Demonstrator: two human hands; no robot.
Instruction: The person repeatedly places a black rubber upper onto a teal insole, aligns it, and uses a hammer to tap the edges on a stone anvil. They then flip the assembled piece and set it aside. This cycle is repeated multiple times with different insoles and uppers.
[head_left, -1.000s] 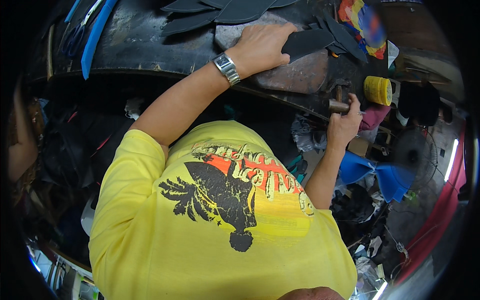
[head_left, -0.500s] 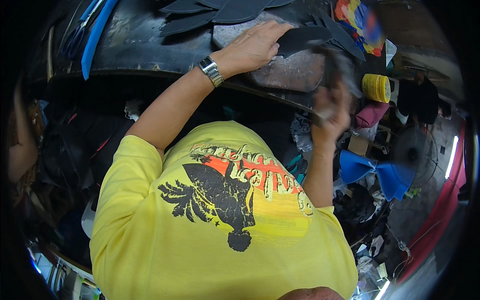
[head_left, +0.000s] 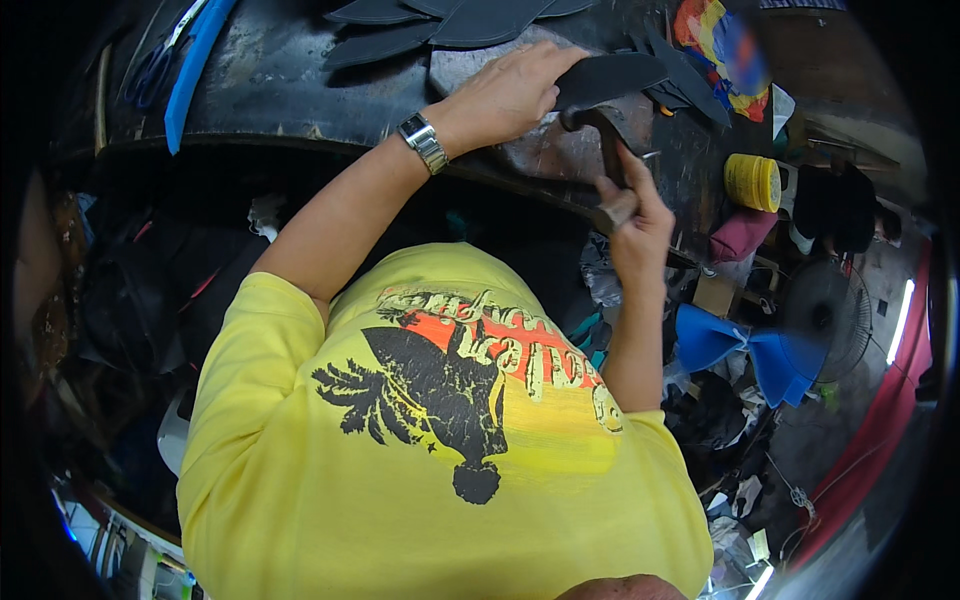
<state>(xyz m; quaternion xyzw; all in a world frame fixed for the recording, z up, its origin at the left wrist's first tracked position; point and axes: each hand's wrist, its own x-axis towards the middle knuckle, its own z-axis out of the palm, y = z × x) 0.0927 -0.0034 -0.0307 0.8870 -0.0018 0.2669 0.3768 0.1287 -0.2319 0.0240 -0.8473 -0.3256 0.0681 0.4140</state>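
My left hand (head_left: 508, 95), a metal-banded watch on its wrist, is closed on one end of a curved black piece, leather-like (head_left: 612, 78), over a worn slab (head_left: 540, 152) on the dark bench. Its fingertips are partly hidden. Around its handle my right hand (head_left: 642, 222) grips a hammer (head_left: 606, 138); the head is at the near edge of the black piece, though whether it touches I cannot tell. More black pieces with stitched-looking edges (head_left: 475, 24) lie fanned out beyond my left hand. Another bunch of black pieces (head_left: 688, 82) rests to the right.
Blue-handled scissors (head_left: 150, 78) and a long blue strip (head_left: 192, 85) lie at the bench's left. A colourful plastic bag (head_left: 712, 45) is at the far right. Beyond the bench's right edge are a yellow tub (head_left: 750, 182), a blue sheet (head_left: 708, 340) and a fan (head_left: 822, 312).
The hammer, blurred and raised off to the right before, has come down and left to the edge of the black piece. My left hand stays in place.
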